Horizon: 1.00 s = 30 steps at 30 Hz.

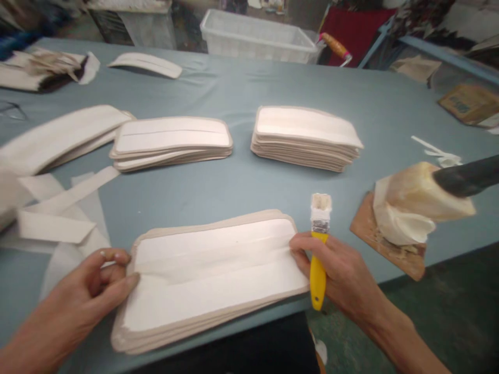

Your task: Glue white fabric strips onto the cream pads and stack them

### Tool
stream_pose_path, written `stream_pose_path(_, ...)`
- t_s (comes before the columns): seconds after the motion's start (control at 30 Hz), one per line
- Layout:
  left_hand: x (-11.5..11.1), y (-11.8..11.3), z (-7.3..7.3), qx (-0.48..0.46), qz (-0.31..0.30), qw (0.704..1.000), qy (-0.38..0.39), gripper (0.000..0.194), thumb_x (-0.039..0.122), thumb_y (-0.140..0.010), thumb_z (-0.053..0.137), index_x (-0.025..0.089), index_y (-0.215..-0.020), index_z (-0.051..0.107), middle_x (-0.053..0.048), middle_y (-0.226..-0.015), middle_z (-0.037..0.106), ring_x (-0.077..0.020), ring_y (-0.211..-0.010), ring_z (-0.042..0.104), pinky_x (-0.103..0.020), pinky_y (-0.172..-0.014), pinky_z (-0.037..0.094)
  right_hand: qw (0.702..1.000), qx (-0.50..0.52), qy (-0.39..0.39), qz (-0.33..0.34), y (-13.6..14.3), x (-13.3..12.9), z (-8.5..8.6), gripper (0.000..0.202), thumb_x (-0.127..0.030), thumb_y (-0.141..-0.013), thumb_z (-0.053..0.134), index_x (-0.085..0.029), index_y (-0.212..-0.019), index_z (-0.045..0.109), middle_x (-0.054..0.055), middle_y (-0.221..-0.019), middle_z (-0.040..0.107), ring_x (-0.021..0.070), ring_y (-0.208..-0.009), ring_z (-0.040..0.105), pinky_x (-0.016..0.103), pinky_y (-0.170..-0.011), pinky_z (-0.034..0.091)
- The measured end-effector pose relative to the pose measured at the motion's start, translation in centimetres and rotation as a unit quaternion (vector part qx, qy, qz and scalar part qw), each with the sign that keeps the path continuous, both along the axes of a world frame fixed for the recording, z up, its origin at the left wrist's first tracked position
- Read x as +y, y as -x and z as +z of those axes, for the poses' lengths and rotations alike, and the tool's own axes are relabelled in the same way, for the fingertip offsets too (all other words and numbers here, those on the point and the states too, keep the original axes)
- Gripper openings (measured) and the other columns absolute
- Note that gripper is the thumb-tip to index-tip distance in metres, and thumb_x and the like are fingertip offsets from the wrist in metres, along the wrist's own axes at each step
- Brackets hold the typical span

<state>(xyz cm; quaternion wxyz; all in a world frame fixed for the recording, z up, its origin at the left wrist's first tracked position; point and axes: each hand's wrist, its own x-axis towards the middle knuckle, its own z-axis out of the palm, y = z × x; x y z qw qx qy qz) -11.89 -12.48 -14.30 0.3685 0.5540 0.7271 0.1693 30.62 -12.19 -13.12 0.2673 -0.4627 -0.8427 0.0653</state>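
Note:
In front of me lies a stack of rounded-corner panels [218, 297], white on top with beige borders. A pale cream strip [218, 262] runs lengthwise across the top panel. At its left end, my left hand [103, 280] is closed, thumb and fingertips pinching the strip by the panel's edge. My right hand [339, 265] is closed too, with a yellow-handled paintbrush [318, 270] held bristles up between its fingers. Its thumb and index finger also touch the strip's right end. White residue coats the brush's bristles and ferrule.
Behind are more panel stacks, one at centre left [173, 135] and one at right [306, 124]. Loose cream strips [58, 228] lie at left. A glue-crusted container [409, 192] with a dark handle rests on a brown board [362, 218]. A white plastic bin [257, 41] stands beyond the table.

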Motion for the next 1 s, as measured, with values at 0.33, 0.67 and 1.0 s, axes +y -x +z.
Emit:
stream_pose_path(0.33, 0.5, -0.2, 1.5, -0.148, 0.003, 0.988, 0.051, 0.064, 0.077, -0.079, 0.067, 0.024, -0.110, 0.047, 0.010, -0.066, 0.038, -0.0131, -0.063, 0.034, -0.025, -0.058, 0.029, 0.997, -0.044, -0.063, 0.009, -0.4, 0.5, -0.2, 0.011, -0.023, -0.112, 0.051, -0.021, -0.116, 0.061, 0.008, -0.105, 0.075, 0.0211, -0.089, 0.076, 0.029, -0.076, 0.059)
stream_pose_path(0.67, -2.2, -2.5, 5.1, 0.063, 0.009, 0.986, -0.154, 0.043, 0.065, -0.085, 0.059, 0.026, -0.100, 0.069, -0.001, -0.090, 0.070, -0.0212, -0.080, 0.061, -0.034, -0.075, 0.044, 0.989, -0.089, -0.120, -0.003, -0.6, 0.8, 0.4, 0.012, -0.023, -0.111, 0.054, -0.021, -0.108, 0.064, 0.007, -0.090, 0.074, 0.0243, -0.075, 0.073, 0.032, -0.064, 0.051)
stream_pose_path(1.0, -0.1, -7.9, 3.4, 0.134, -0.215, 0.935, -0.249, 0.041, 0.045, -0.108, 0.034, 0.023, -0.091, 0.064, -0.002, -0.090, 0.067, -0.0207, -0.086, 0.066, -0.035, -0.077, 0.045, 0.996, 0.031, -0.046, 0.076, 4.7, 1.8, 1.0, 0.011, -0.014, -0.106, 0.056, -0.022, -0.103, 0.063, 0.003, -0.089, 0.073, 0.0190, -0.077, 0.069, 0.028, -0.071, 0.050)
